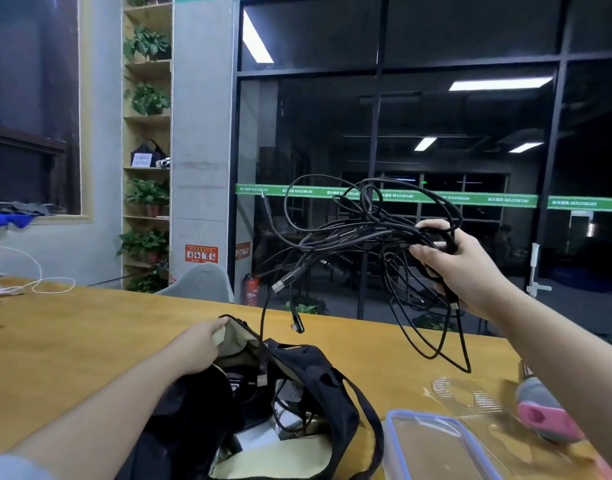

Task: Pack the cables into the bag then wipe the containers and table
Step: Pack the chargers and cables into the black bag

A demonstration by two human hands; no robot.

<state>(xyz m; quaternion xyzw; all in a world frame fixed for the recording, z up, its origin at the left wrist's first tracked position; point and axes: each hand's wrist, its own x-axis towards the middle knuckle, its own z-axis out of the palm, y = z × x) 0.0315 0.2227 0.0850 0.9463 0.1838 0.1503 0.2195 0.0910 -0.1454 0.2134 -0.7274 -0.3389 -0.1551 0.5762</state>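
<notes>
My right hand [460, 268] grips a tangled bundle of black cables [360, 237] held high above the wooden table [72, 341]. Loose ends and loops hang down, and one strand trails into the open black bag [318, 379] lying at the near middle. My left hand [200, 344] holds the bag's far rim, pulling its beige lining open. Inside the bag lie dark items and more cable. A clear container with a blue rim [432, 445] and a clear lid [470, 396] sit to the bag's right.
A grey and pink cloth [546, 414] lies at the right edge, partly behind my right forearm. A white cable [38, 275] and white items sit at the far left of the table. A grey chair [200, 282] stands beyond the far edge.
</notes>
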